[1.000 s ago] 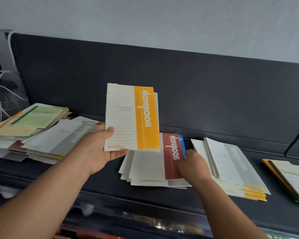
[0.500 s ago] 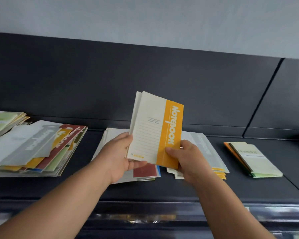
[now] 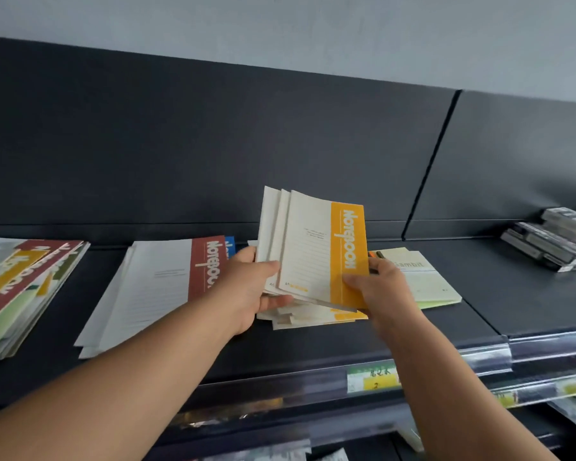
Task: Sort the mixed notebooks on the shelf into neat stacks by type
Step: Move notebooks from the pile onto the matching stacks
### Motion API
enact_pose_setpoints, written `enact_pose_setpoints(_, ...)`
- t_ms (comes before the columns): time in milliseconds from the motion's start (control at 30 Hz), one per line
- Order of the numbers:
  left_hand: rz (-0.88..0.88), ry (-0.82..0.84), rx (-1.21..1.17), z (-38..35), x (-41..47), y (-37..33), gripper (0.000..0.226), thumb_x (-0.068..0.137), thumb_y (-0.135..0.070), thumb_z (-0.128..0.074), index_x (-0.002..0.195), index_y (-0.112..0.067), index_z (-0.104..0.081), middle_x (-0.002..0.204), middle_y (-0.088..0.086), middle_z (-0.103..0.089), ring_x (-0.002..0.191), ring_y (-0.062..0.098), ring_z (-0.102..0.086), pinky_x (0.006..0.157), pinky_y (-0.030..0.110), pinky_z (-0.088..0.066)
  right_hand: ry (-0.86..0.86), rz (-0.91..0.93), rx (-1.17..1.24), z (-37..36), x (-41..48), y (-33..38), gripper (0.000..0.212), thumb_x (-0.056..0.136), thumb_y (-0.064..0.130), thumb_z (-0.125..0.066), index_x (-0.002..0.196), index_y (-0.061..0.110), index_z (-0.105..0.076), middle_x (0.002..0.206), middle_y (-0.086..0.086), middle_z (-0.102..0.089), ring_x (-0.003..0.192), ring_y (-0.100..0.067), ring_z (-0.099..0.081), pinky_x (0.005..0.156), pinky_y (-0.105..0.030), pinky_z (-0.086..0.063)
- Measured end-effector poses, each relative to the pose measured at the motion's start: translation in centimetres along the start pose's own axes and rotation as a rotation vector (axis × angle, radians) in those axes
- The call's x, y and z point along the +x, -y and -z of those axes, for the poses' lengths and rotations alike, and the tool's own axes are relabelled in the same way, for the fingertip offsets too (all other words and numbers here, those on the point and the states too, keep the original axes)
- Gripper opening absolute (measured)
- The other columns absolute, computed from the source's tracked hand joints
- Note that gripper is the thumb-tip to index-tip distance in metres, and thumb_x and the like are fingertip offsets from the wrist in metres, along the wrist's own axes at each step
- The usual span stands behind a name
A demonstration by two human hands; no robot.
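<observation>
yellow notebook [image 3: 313,247]: "Notebook", "A5" | red notebook [image 3: 206,266]: "Notebook" | green notebook [image 3: 426,284]: "Gambit"

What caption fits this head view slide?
The left hand and right hand hold yellow notebooks over a stack on the shelf.

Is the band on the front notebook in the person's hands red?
No, the held notebook has an orange band; the red-banded notebook lies on the shelf.

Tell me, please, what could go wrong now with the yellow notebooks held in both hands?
1. The yellow notebooks are fanned apart at the top, so one could slip from the left hand or the right hand.
2. The pile below lies uneven; setting them on it may leave a crooked stack.
</observation>
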State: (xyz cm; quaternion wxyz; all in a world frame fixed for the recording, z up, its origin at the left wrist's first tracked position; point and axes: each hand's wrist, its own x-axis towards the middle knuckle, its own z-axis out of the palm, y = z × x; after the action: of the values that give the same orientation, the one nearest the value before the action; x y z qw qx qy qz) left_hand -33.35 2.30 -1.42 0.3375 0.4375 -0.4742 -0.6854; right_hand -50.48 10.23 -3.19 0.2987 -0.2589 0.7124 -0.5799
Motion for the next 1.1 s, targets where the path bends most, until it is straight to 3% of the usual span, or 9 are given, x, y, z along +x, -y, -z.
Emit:
enact_pose_setpoints(67,-0.02,-0.005,0.1,-0.9,0.9,0.4,0.024,0.097,-0.009,-0.053,0.12,-0.015,-0.057,0.106,0.007,-0.068,0.089,0.025,-0.068,0.059,0.034,-0.06,-0.032,0.039,-0.126,0.5,1.0,0.0,0.036,0.089,0.009,-0.068,0.121,0.019,-0.054,0.102,0.003,-0.063,0.088,-0.017,-0.064,0.07,-0.033,-0.056)
enact_pose_setpoints(133,-0.051,-0.042,0.326,-1.0,2.0,1.1,0.027,0.097,-0.011,-0.053,0.123,-0.015,-0.054,0.108,0.005,-0.065,0.09,0.023,-0.066,0.067,0.037,-0.06,-0.041,0.068,-0.339,0.7,2.0,-0.4,0.024,0.089,0.013,-0.068,0.109,0.018,-0.056,0.092,0.006,-0.061,0.075,-0.01,-0.06,0.057,-0.024,-0.048)
enact_pose_setpoints(267,-0.101,-0.108,0.893,0.0,3.0,2.4,0.04,0.093,-0.018,-0.055,0.132,-0.015,-0.045,0.117,0.004,-0.059,0.092,0.02,-0.059,0.057,0.024,-0.043,0.008,0.044,-0.732,0.5,3.1,-2.2,0.039,0.085,0.028,-0.069,0.12,0.017,-0.055,0.098,0.004,-0.062,0.087,-0.018,-0.061,0.065,-0.03,-0.047)
enact_pose_setpoints(433,-0.185,-0.093,1.033,0.5,2.9,2.6,0.044,0.096,-0.027,-0.054,0.136,-0.014,-0.041,0.123,0.004,-0.056,0.085,0.014,-0.051,0.051,0.02,-0.034,0.042,0.04,-0.815,0.3,2.9,-2.7,0.06,0.092,0.03,-0.061,0.146,0.017,-0.037,0.134,-0.004,-0.055,0.117,-0.026,-0.055,0.089,-0.038,-0.05)
enact_pose_setpoints(533,-0.274,-0.137,1.16,0.9,2.3,2.1,0.045,0.096,-0.033,-0.052,0.136,-0.015,-0.04,0.129,0.004,-0.051,0.095,0.014,-0.047,0.068,0.023,-0.039,0.014,0.086,-0.88,-0.1,2.6,-2.3,0.055,0.095,0.031,-0.052,0.146,0.019,-0.036,0.142,-0.005,-0.048,0.125,-0.03,-0.048,0.099,-0.046,-0.047)
enact_pose_setpoints(633,-0.386,-0.18,1.287,2.1,1.8,1.5,0.051,0.096,-0.038,-0.051,0.14,-0.016,-0.037,0.14,0.004,-0.045,0.12,0.022,-0.047,0.089,0.034,-0.042,0.046,0.186,-0.917,-1.5,1.8,-1.3,0.054,0.098,0.031,-0.048,0.149,0.019,-0.034,0.152,-0.004,-0.039,0.134,-0.029,-0.039,0.104,-0.045,-0.041)
enact_pose_setpoints(767,-0.502,-0.261,1.463,5.1,1.5,0.9,0.059,0.095,-0.044,-0.049,0.145,-0.018,-0.033,0.145,0.004,-0.043,0.131,0.024,-0.04,0.105,0.038,-0.035,0.113,0.365,-0.976,-4.5,0.4,0.0,0.052,0.099,0.032,-0.05,0.148,0.017,-0.037,0.151,-0.003,-0.039,0.136,-0.028,-0.036,0.108,-0.04,-0.035)
enact_pose_setpoints(900,-0.495,-0.336,1.547,9.2,0.7,0.2,0.059,0.094,-0.048,-0.048,0.144,-0.02,-0.033,0.145,0.002,-0.043,0.134,0.022,-0.038,0.11,0.038,-0.029,0.187,0.5,-1.022,-8.6,-1.1,1.0,0.053,0.098,0.035,-0.052,0.147,0.018,-0.038,0.153,-0.003,-0.037,0.138,-0.028,-0.034,0.111,-0.04,-0.032)
enact_pose_setpoints(1100,-0.434,-0.496,1.586,17.4,-1.5,-1.6,0.058,0.094,-0.05,-0.046,0.143,-0.022,-0.036,0.146,0.001,-0.042,0.135,0.023,-0.037,0.11,0.04,-0.029,0.311,0.623,-0.957,-16.3,-4.1,2.5,0.046,0.095,0.035,-0.056,0.135,0.015,-0.05,0.139,-0.004,-0.049,0.128,-0.03,-0.045,0.105,-0.041,-0.039)
